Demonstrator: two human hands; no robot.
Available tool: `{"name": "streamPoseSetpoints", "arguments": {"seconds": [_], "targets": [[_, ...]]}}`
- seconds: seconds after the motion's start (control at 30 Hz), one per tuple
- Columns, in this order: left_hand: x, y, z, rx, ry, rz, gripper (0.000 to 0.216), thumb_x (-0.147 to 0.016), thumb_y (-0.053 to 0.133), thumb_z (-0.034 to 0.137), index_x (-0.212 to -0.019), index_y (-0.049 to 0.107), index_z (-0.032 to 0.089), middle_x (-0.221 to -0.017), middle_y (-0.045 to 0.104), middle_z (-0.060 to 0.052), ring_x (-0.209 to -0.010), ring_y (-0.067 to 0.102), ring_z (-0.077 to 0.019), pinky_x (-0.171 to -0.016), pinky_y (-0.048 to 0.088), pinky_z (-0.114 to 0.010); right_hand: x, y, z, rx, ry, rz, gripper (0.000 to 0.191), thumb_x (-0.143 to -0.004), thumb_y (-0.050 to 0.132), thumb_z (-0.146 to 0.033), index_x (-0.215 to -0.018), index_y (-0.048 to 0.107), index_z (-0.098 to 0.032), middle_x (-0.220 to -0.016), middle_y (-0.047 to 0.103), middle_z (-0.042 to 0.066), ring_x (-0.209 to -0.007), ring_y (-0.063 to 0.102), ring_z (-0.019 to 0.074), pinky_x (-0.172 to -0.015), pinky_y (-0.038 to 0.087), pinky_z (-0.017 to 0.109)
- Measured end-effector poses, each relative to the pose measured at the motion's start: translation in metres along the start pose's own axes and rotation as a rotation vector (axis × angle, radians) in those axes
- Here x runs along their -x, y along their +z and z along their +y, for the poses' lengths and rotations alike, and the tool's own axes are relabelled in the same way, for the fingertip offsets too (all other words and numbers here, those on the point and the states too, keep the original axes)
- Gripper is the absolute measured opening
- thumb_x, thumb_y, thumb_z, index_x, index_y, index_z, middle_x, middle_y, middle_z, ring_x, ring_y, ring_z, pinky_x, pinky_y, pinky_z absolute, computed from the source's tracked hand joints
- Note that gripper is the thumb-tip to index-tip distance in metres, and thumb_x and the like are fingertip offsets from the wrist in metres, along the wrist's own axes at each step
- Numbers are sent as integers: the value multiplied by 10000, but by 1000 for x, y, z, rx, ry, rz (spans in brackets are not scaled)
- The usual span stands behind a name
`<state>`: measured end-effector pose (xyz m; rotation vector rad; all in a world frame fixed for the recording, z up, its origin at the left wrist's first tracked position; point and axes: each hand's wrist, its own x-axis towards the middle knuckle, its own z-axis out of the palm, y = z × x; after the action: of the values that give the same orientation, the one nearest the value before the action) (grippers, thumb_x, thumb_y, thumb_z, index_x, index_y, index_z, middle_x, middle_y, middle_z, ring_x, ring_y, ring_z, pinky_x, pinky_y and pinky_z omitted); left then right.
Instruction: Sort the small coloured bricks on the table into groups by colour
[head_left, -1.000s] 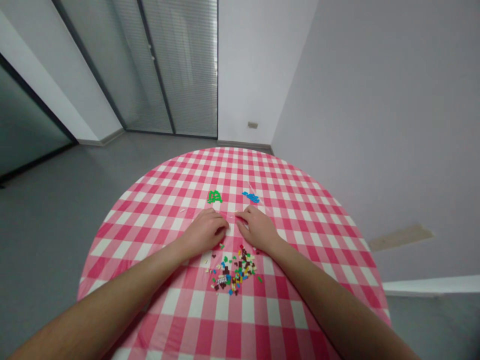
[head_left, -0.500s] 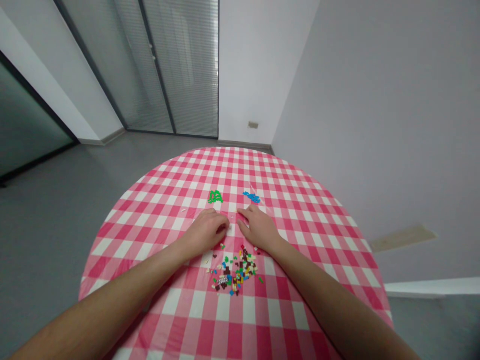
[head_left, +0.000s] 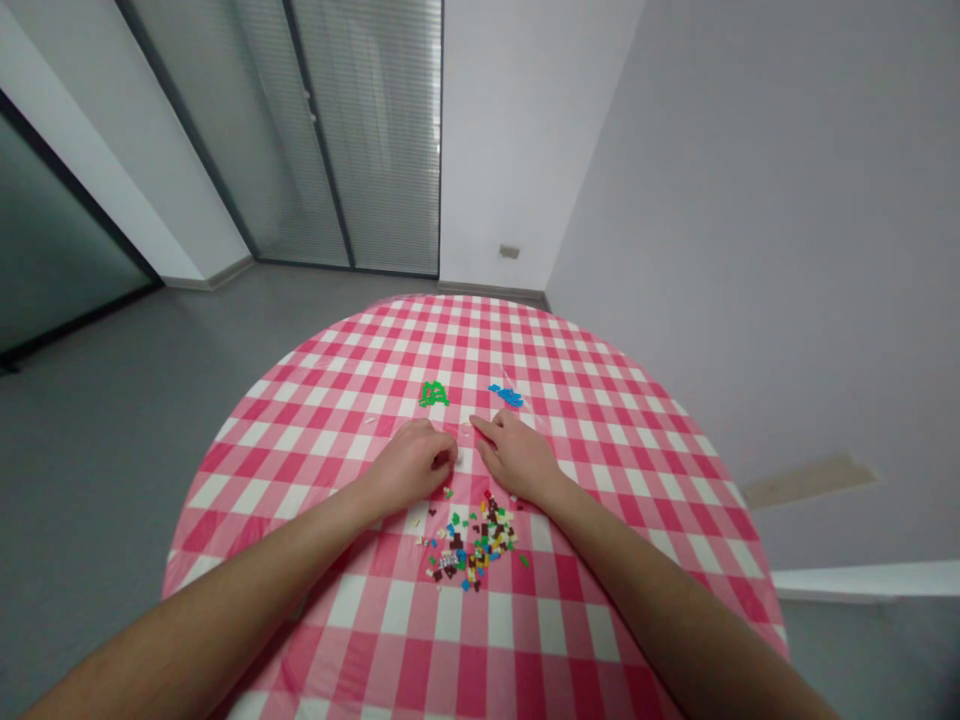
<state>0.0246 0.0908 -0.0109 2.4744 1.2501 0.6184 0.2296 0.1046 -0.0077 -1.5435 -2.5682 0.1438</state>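
checked tablecloth [head_left: 637, 450] | left hand [head_left: 415, 457]: fingers curled, hold unclear | right hand [head_left: 520, 457]: forefinger, thumb apart

The bare left forearm [head_left: 247, 580] tapers to a narrow wrist [head_left: 366, 500] and a bare, rounded left hand [head_left: 415, 458]. The right forearm [head_left: 645, 575], likewise bare, narrows to a bare right hand [head_left: 521, 460] with slender fingers [head_left: 488, 430].

Pale walls [head_left: 750, 250], grey floor [head_left: 112, 450], glass partition [head_left: 270, 180] with blinds [head_left: 386, 140]
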Motion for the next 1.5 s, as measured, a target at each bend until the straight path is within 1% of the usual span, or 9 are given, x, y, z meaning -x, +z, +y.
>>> {"name": "streamPoseSetpoints", "arguments": {"seconds": [0.17, 0.3, 0.47, 0.73, 0.87, 1.0, 1.23, 1.4, 1.5], "targets": [[1, -1, 1, 1, -1, 10, 176, -747, 536, 62, -720, 641, 200, -676, 650, -16, -726, 544, -190, -719, 413, -333, 0, -1, -1, 30, -20, -16, 349, -1012, 384, -333, -1297, 564, -244, -1038, 573, 85, -837, 575, 189, -647, 408, 275], [2, -4, 4, 5, -17, 7, 184, -758, 531, 75, -747, 662, 204, -681, 658, -22, -729, 554, -197, -716, 425, -340, 2, -1, -2, 61, -47, -20, 344, -1021, 366, -325, -1271, 575, -215, -1024, 574, 96, -819, 563, 184, -666, 412, 279], [4, -8, 5, 11, -39, 16, 198, -769, 528, 80, -764, 680, 208, -700, 664, -28, -738, 563, -204, -722, 434, -352, 5, -4, -3, 116, -69, -40, 327, -1033, 342, -318, -1204, 590, -190, -989, 581, 108, -802, 549, 193, -642, 405, 287], [5, -10, 4, 33, -45, 28, 218, -763, 523, 71, -772, 693, 207, -724, 694, -27, -743, 577, -199, -739, 444, -357, 11, -10, -9, 203, -79, -57, 287, -1028, 350, -293, -1108, 603, -186, -957, 597, 117, -821, 544, 220, -612, 392, 296], [6, -11, 3, 33, -43, 33, 228, -763, 519, 79, -774, 701, 215, -735, 708, -23, -744, 583, -199, -739, 452, -358, 14, -10, -10, 192, -96, -55, 275, -1024, 355, -276, -1086, 607, -186, -957, 607, 118, -843, 541, 225, -650, 406, 306], [6, -13, 2, 32, -56, 25, 227, -760, 523, 77, -770, 705, 213, -756, 721, -23, -756, 593, -201, -753, 457, -361, 15, -10, -9, 160, -101, -54, 258, -1017, 383, -287, -1093, 609, -187, -962, 611, 114, -858, 539, 224, -685, 413, 311], [7, -15, -1, 40, -85, 53, 207, -766, 532, 87, -754, 700, 208, -761, 716, -26, -772, 597, -211, -753, 450, -366, 11, -8, -9, 136, -104, -49, 302, -1021, 363, -291, -1191, 595, -202, -963, 598, 106, -853, 536, 219, -667, 398, 299], [6, -18, -3, 64, -92, 67, 213, -794, 518, 96, -829, 699, 203, -797, 722, -32, -777, 591, -215, -759, 444, -375, 7, -6, -7, 108, -112, -20, 331, -1014, 380, -292, -1270, 567, -199, -969, 590, 107, -837, 531, 210, -655, 383, 288], [6, -19, -5, 70, -115, 101, 206, -810, 530, 112, -869, 700, 213, -809, 721, -39, -788, 590, -220, -749, 444, -375, 7, -5, -7, 54, -200, -4, 319, -1017, 378, -300, -1216, 614, -221, -962, 599, 91, -842, 523, 199, -673, 378, 280]]}}
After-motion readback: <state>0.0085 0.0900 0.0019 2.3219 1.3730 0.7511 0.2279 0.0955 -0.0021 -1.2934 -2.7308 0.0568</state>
